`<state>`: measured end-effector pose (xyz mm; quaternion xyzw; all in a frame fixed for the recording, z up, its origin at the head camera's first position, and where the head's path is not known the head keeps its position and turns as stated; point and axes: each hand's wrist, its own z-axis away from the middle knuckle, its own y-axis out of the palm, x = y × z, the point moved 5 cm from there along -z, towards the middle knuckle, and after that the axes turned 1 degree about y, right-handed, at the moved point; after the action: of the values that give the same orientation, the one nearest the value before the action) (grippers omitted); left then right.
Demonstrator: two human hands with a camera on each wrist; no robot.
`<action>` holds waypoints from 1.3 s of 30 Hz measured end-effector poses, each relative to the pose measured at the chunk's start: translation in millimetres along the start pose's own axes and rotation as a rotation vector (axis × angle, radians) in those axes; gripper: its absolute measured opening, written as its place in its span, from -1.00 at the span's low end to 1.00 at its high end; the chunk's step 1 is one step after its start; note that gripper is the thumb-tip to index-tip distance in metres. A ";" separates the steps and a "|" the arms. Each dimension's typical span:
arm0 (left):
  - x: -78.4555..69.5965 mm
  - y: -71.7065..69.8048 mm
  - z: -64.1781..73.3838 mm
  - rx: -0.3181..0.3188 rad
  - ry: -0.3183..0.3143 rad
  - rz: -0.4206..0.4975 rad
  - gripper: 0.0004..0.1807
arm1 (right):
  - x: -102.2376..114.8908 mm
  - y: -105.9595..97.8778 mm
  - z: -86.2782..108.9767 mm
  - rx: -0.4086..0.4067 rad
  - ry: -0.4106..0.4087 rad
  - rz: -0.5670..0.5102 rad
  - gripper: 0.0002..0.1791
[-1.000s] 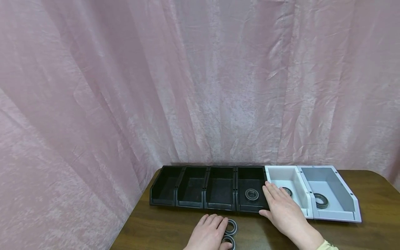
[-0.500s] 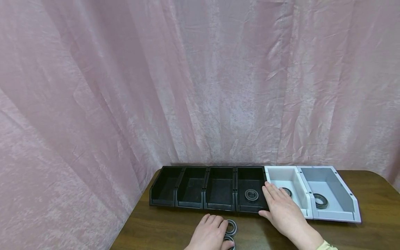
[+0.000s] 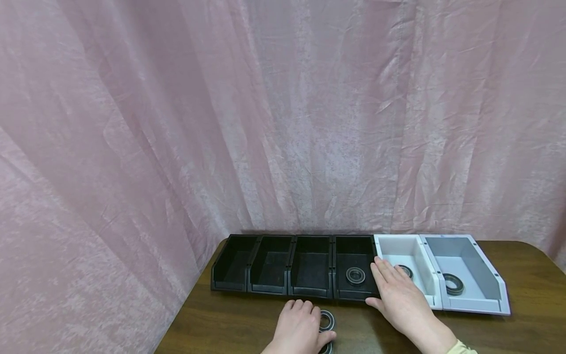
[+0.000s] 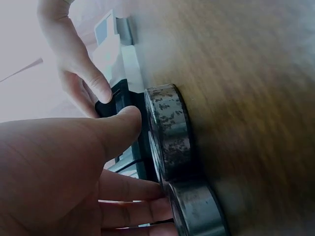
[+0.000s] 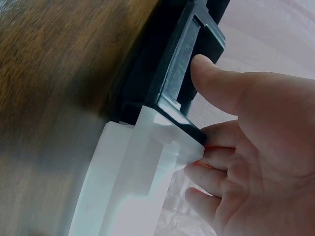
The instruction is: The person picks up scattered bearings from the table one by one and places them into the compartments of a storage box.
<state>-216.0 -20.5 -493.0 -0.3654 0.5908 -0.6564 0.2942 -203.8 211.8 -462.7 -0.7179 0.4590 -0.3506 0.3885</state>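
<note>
My left hand (image 3: 296, 327) lies over two ring-shaped ball bearings on the table. One bearing (image 4: 170, 130) shows its scuffed outer side in the left wrist view, and the other bearing (image 4: 199, 209) lies close against it. Fingertips (image 4: 152, 189) touch around where the two meet, while the thumb is raised above the scuffed one, not wrapped round it. My right hand (image 3: 400, 297) rests on the dividing walls between a black bin (image 3: 342, 292) and the white bin (image 3: 431, 280). Its fingers are extended, with the thumb by the black bin's front.
One bearing (image 3: 355, 283) lies in that black bin, another bearing (image 3: 411, 272) in the white bin. A thicker-looking bearing (image 3: 461, 285) sits in the grey bin (image 3: 482, 268) on the right. More black bins (image 3: 269, 289) continue left. Behind the wooden table (image 3: 208, 329) hangs a pink curtain (image 3: 309, 123).
The left hand has shifted slightly, its thumb now farther forward across the nearer bearing. Its fingers remain beside the bearings. The right hand stays on the bin walls.
</note>
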 end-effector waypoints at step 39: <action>-20.0 -1.6 -11.3 0.054 0.025 0.026 -0.40 | 1.1 2.0 -0.6 -0.014 0.003 0.007 -0.09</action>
<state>-214.0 2.4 -494.5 -0.3415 0.5813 -0.6727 0.3048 -204.8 210.1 -464.0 -0.7185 0.4646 -0.3469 0.3841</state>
